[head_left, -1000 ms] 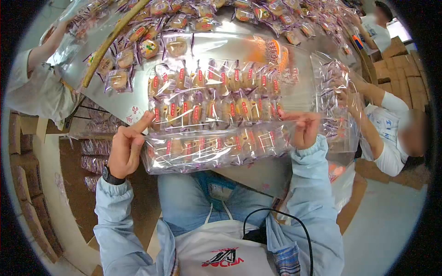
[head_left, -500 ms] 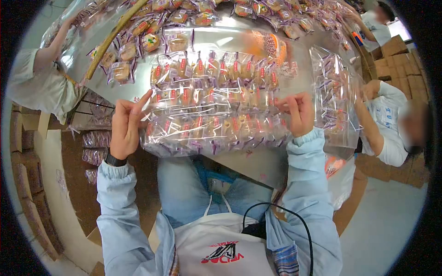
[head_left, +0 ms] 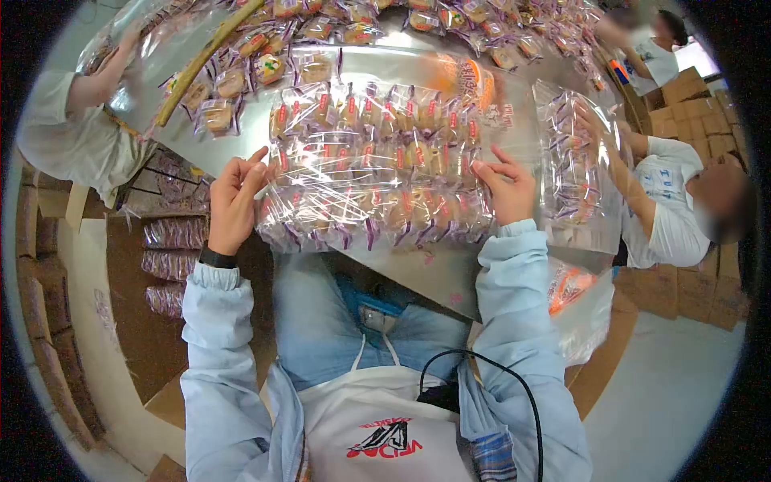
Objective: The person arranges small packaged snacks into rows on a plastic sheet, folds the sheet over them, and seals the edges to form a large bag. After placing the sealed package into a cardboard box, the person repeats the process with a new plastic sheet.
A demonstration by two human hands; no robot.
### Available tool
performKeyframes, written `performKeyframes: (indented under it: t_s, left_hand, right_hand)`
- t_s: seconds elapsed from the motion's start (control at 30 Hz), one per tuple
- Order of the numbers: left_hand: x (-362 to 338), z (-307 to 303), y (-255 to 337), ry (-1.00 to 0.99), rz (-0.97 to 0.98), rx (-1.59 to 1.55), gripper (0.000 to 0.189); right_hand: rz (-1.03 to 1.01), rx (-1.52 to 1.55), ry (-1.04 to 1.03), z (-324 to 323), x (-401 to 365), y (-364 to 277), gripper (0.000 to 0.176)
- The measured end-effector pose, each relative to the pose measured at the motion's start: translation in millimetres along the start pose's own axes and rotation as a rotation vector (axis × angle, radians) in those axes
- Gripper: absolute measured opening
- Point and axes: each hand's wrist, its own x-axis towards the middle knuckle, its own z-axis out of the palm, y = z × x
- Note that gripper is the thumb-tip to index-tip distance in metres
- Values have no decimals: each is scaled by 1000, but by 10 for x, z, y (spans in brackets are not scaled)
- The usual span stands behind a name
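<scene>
A large clear plastic bag (head_left: 369, 189) of small wrapped cakes lies flat on the metal table in front of me. Its cakes sit in three rows, each in a purple-edged wrapper with a red mark. My left hand (head_left: 235, 202) is closed at the bag's left edge, thumb and index finger pinching the film. At the right edge, my right hand (head_left: 511, 191) pinches the film in the same way, its index finger partly raised. Glare on the plastic hides some of the cakes.
Loose wrapped cakes (head_left: 321, 28) heap along the table's far side, beside a wooden stick (head_left: 205, 64). To the right, a co-worker's arm reaches over another filled bag (head_left: 574, 161). Packed bags (head_left: 173, 265) sit in a carton at lower left. Cardboard boxes (head_left: 691, 112) stack at right.
Both my hands have come slightly inward, and the bag's near side has drawn up away from my lap. The co-worker's hand at right has moved over the neighbouring bag.
</scene>
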Motion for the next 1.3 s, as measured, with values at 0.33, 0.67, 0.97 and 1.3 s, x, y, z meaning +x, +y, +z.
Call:
performKeyframes:
  t_s: [0.33, 0.67, 0.97, 1.3]
  left_hand:
    - [63, 14, -3, 104, 63, 271, 20]
    - [49, -10, 52, 181, -89, 184, 25]
    - [97, -79, -14, 242, 67, 684, 36]
    - [-79, 277, 443, 248, 200, 1210, 12]
  right_hand:
    - [264, -26, -37, 13, 93, -83, 24]
    - [68, -300, 295, 166, 85, 15, 48]
    - [-247, -1050, 182, 156, -227, -414, 23]
    - [117, -1098, -272, 773, -440, -1225, 71]
